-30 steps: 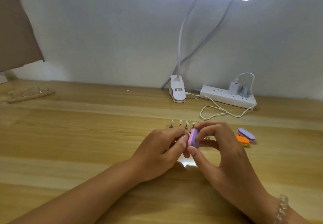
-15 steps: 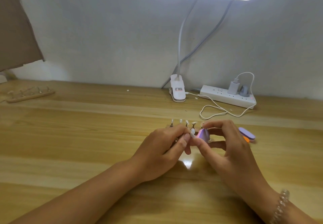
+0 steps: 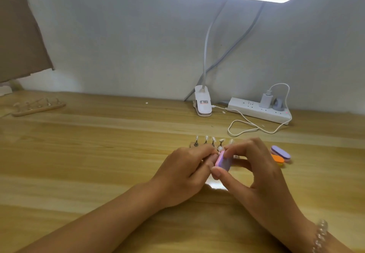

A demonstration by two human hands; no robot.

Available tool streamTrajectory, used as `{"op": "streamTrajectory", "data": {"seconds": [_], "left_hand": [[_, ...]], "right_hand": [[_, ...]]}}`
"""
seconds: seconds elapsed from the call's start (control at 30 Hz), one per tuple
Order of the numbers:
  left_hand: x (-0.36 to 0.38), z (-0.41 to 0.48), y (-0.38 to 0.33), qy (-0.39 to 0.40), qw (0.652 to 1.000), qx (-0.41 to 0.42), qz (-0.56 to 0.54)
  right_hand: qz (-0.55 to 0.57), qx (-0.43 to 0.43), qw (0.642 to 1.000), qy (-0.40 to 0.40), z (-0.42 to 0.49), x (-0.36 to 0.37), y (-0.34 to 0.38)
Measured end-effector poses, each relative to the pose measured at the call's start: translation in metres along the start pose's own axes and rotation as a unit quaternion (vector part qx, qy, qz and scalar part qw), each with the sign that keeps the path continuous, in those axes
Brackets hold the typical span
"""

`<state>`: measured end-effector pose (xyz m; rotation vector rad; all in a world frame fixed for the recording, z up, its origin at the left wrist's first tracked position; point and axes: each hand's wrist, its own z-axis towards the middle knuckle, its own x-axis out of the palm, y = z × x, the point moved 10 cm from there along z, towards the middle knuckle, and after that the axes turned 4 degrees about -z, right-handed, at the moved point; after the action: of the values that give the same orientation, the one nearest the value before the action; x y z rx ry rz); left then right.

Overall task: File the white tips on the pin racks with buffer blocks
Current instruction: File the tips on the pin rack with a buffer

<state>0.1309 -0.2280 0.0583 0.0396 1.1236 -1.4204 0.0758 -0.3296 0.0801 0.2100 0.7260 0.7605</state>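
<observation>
Right hand point(image 3: 254, 165) pinches the pink-purple buffer block point(image 3: 223, 162) on edge against a white tip point(image 3: 218, 150) pinched by the curled left hand point(image 3: 185, 170), just before the pin rack point(image 3: 205, 142) on the counter point(image 3: 98, 164).

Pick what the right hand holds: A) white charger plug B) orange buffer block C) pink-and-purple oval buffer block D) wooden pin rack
C: the right hand pinches the pink-and-purple oval buffer block between thumb and fingers; the left hand pinches a small white tip.
</observation>
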Motion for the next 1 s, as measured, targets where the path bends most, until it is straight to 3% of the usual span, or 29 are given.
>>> {"op": "streamTrajectory", "data": {"seconds": [0.07,0.23,0.33,0.7,0.87,1.0], "left_hand": [[0.001,0.000,-0.002,0.006,1.000,0.004,0.021],[0.006,-0.003,-0.012,0.025,0.998,0.029,0.041],[0.001,0.000,-0.003,0.003,1.000,0.004,0.015],[0.004,0.001,-0.001,0.019,1.000,-0.004,0.014],[0.005,0.001,0.004,0.029,0.999,-0.030,-0.024],[0.006,0.002,0.008,0.038,0.996,-0.052,-0.058]], "right_hand": [[0.024,0.016,1.000,0.004,0.000,0.001,-0.004],[0.132,0.185,0.973,-0.050,-0.002,-0.012,-0.046],[0.162,0.210,0.962,-0.059,-0.004,-0.013,-0.055],[0.000,0.089,0.995,0.049,-0.004,0.006,-0.023],[-0.043,-0.005,0.996,0.078,-0.004,0.012,-0.002],[-0.036,-0.025,0.996,0.083,-0.002,0.012,0.002]]}}
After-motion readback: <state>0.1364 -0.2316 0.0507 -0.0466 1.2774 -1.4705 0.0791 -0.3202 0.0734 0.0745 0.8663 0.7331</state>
